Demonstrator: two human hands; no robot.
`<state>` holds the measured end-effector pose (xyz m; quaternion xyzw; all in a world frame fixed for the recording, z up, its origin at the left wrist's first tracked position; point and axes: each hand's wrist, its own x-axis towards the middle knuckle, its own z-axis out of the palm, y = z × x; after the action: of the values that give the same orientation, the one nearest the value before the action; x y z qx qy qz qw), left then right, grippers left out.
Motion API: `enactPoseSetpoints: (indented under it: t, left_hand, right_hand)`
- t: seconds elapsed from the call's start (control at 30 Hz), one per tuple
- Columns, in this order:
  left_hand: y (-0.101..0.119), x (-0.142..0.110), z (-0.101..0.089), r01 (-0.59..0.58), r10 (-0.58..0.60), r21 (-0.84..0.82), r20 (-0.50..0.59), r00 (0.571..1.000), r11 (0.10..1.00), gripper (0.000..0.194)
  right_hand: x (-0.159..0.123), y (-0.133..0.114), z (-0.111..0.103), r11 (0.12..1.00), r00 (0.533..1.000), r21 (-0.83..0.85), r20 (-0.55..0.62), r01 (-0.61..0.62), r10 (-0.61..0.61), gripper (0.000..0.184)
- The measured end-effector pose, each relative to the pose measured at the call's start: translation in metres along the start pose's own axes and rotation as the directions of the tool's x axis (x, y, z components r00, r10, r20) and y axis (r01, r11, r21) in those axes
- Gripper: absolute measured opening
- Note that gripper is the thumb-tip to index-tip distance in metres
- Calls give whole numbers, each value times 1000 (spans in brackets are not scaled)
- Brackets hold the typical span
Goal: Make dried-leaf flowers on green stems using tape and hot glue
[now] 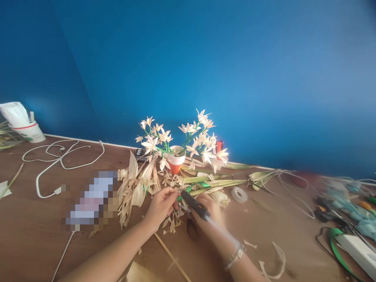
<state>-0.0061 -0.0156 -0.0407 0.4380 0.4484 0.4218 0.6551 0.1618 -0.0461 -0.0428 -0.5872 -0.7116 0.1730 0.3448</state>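
My left hand [163, 203] has its thumb and fingers pinched together on something small I cannot make out, with a bit of green beside the fingertips. In my right hand [210, 209] is a black glue gun [194, 204], its nozzle pointing at the left fingertips. A pale glue stick [219, 228] trails out of its back end. Just beyond the hands stands a red-and-white cup [175, 162] holding cream husk flowers [202, 143] on green stems. Dried husks [141, 192] lie beside the left hand. Below the right hand a dark loop, perhaps a scissors handle, partly shows.
A clear tape roll [239, 194] lies right of the hands. To the left are a pixelated phone-like object [92, 199] and a white cable [63, 156]. A thin stick [172, 256] lies in front. Tangled cords and a white power strip [358, 250] sit at right, against the blue wall side.
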Motion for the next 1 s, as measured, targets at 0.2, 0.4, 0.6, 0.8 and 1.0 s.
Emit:
enactPoseSetpoints:
  t: [0.2, 0.4, 0.6, 0.8, 1.0]
  left_hand:
    - [-2, 1, 0, -5, 5, -6, 1, 1000, 1000, 26]
    - [-1, 0, 0, -31, 31, -29, 9, 999, 999, 29]
    - [5, -4, -5, 14, 12, -121, 216, 976, 993, 23]
    - [7, -3, -4, -59, 38, 128, 160, 986, 990, 24]
    - [9, 1, -8, -78, 81, -70, 38, 996, 994, 25]
  right_hand:
    - [1, 0, -1, 1000, 1000, 5, -6, -1, 2, 26]
    - [2, -4, -4, 994, 996, 62, -17, -85, 86, 21]
    - [4, -1, -11, 912, 967, 328, 142, -246, 210, 25]
    - [4, -1, -45, 900, 970, 390, -60, -196, 237, 19]
    - [-10, 22, -95, 987, 980, -142, 176, -70, 94, 10]
